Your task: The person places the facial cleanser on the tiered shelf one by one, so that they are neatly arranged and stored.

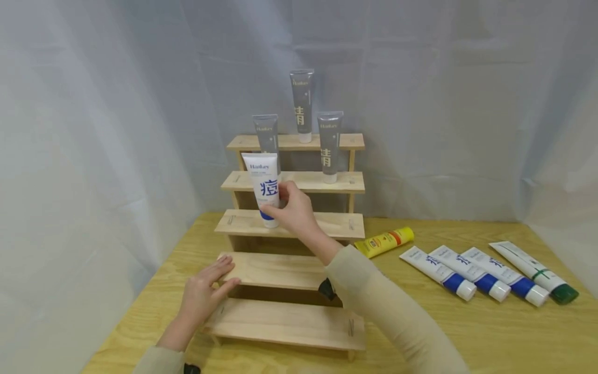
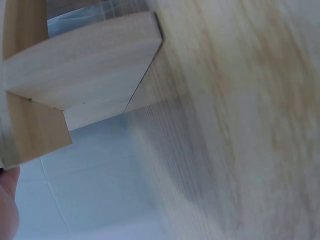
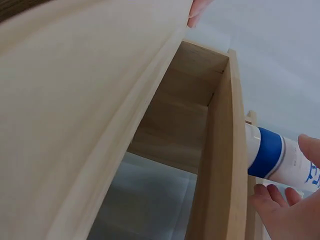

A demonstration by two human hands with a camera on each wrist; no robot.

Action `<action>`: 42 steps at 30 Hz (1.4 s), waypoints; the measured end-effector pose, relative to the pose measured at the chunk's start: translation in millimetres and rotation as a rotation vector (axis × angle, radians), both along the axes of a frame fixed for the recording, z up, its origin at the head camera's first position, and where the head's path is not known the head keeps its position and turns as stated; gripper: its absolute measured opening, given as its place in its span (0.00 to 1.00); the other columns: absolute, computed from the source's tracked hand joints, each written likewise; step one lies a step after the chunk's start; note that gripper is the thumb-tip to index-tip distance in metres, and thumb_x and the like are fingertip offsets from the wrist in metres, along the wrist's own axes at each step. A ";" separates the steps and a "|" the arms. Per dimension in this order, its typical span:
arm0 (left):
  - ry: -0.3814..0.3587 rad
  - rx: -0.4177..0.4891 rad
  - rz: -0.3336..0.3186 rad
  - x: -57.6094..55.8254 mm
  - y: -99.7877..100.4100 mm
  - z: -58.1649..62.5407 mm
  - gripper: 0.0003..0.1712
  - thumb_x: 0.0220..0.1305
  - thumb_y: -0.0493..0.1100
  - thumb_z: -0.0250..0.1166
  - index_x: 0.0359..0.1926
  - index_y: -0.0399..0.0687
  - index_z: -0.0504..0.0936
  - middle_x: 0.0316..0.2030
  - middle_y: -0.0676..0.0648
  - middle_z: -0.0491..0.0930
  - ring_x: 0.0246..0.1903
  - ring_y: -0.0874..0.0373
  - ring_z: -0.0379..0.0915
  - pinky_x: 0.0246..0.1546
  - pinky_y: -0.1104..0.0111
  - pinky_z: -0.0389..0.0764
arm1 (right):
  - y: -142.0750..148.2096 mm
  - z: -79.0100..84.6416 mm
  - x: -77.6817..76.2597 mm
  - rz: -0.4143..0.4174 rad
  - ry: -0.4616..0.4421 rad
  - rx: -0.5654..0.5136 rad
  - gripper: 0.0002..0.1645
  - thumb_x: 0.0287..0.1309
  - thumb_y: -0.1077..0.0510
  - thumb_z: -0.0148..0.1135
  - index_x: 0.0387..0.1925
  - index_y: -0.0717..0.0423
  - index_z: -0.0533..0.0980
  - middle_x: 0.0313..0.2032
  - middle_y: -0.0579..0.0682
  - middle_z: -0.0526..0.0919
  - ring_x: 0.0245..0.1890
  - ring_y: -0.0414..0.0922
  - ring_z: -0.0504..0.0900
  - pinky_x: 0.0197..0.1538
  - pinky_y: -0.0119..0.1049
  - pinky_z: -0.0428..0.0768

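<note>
My right hand [image 1: 299,210] holds a white squeeze tube [image 1: 262,179] with blue lettering and a blue band, thumb in front. Cap down, the tube stands upright at the left part of the middle tier of a wooden stepped rack [image 1: 289,317]. In the right wrist view, thumb and fingers of the right hand [image 3: 295,215] lie either side of the tube [image 3: 270,152]. My left hand [image 1: 203,291] rests on the left end of the tier below, fingers on the board. Only a bit of that hand [image 2: 7,205] enters the left wrist view.
Three grey tubes stand on the upper tiers: one on top [image 1: 302,101], two below [image 1: 329,145], the left one [image 1: 266,132] partly covered. Right of the rack lie a yellow tube [image 1: 385,241], three white-and-blue tubes [image 1: 439,270] and a white tube with green cap [image 1: 532,267]. Pale sheeting [image 1: 444,130] hangs behind.
</note>
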State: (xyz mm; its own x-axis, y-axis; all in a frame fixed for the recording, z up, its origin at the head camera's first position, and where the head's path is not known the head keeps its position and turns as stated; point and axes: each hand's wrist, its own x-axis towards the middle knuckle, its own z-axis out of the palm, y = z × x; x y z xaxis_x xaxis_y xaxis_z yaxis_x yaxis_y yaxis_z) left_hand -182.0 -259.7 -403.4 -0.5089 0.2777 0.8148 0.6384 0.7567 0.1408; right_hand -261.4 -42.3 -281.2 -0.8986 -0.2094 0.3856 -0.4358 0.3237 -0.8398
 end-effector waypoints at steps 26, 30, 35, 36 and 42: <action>-0.027 0.009 0.018 -2.4 0.0 -2.3 0.29 0.52 0.59 0.59 0.34 0.34 0.81 0.39 0.37 0.79 0.39 0.43 0.76 0.47 0.69 0.73 | 106.6 -24.0 42.9 0.035 0.004 0.056 0.25 0.48 0.59 0.65 0.47 0.66 0.68 0.46 0.59 0.75 0.49 0.52 0.72 0.56 0.40 0.70; -0.010 0.002 0.012 -1.3 1.0 -1.7 0.29 0.53 0.59 0.59 0.33 0.34 0.81 0.39 0.37 0.79 0.38 0.43 0.76 0.41 0.62 0.76 | 123.7 -29.8 46.8 0.002 -0.011 0.061 0.27 0.48 0.59 0.65 0.48 0.67 0.68 0.47 0.59 0.75 0.49 0.51 0.72 0.55 0.40 0.71; -0.028 0.007 0.017 0.3 2.1 -0.1 0.25 0.49 0.55 0.63 0.34 0.34 0.81 0.40 0.38 0.79 0.39 0.44 0.76 0.43 0.65 0.75 | 143.9 -35.1 52.4 -0.046 0.021 0.042 0.24 0.49 0.61 0.64 0.47 0.68 0.68 0.46 0.61 0.74 0.50 0.52 0.72 0.54 0.42 0.72; -0.033 0.008 0.018 0.6 2.2 0.1 0.25 0.48 0.54 0.64 0.34 0.34 0.81 0.40 0.38 0.79 0.39 0.44 0.76 0.43 0.65 0.74 | 148.5 -36.8 52.7 -0.058 0.023 0.048 0.23 0.50 0.61 0.63 0.47 0.67 0.68 0.46 0.60 0.74 0.50 0.52 0.72 0.55 0.43 0.71; -0.021 0.005 0.011 0.7 2.3 0.4 0.28 0.52 0.57 0.60 0.34 0.33 0.81 0.40 0.37 0.78 0.39 0.43 0.76 0.39 0.58 0.76 | 179.6 -54.7 49.9 -0.113 -0.025 0.108 0.26 0.52 0.53 0.62 0.48 0.66 0.68 0.46 0.60 0.74 0.50 0.54 0.71 0.56 0.47 0.70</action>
